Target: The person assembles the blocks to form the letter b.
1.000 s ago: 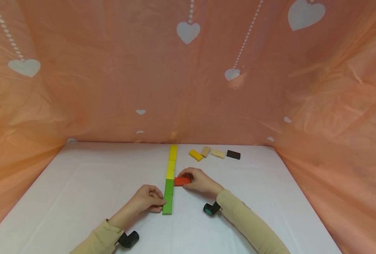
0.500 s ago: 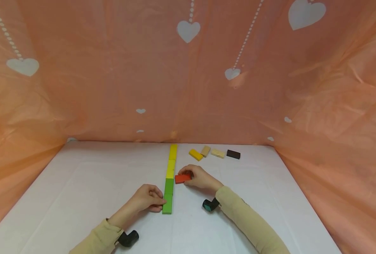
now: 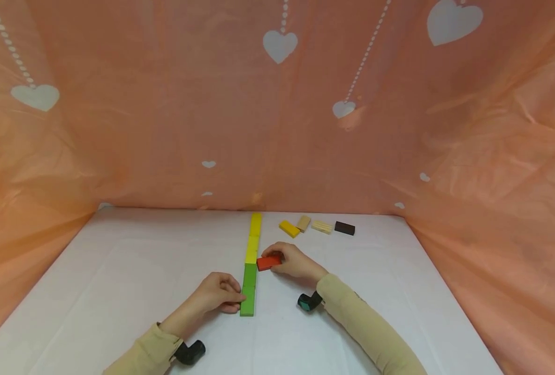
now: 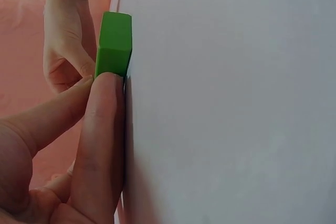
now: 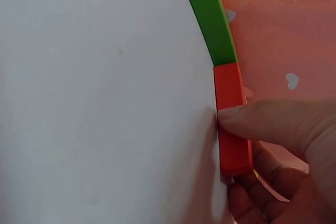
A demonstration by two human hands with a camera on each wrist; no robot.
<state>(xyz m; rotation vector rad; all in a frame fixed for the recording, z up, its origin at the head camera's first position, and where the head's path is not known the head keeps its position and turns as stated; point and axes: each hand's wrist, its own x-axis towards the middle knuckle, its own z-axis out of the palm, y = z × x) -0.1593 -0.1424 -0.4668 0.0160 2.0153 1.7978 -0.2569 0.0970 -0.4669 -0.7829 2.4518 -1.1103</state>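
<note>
Two yellow blocks [image 3: 253,237] and two green blocks [image 3: 249,286] lie end to end in a row leading away from me. At the nearest green block, my left hand [image 3: 217,292] touches the left side with fingertips; in the left wrist view its straight finger [image 4: 100,129] meets the green block [image 4: 115,38]. To the right of the row, my right hand [image 3: 296,261] pinches a red block [image 3: 268,262] between thumb and fingers. The red block lies crosswise, slightly angled, its left end by the yellow-green joint. In the right wrist view, the thumb [image 5: 241,119] presses the red block's side.
Farther back on the white table [image 3: 141,271] lie a loose yellow block [image 3: 288,228], a tan block [image 3: 304,224], a striped pale block [image 3: 321,227] and a dark brown block [image 3: 345,228]. An orange curtain [image 3: 211,114] with white hearts surrounds the table's back and sides.
The red block in my right hand has shifted slightly away from me along the row and turned from square to a slight angle. My left hand has stayed in place.
</note>
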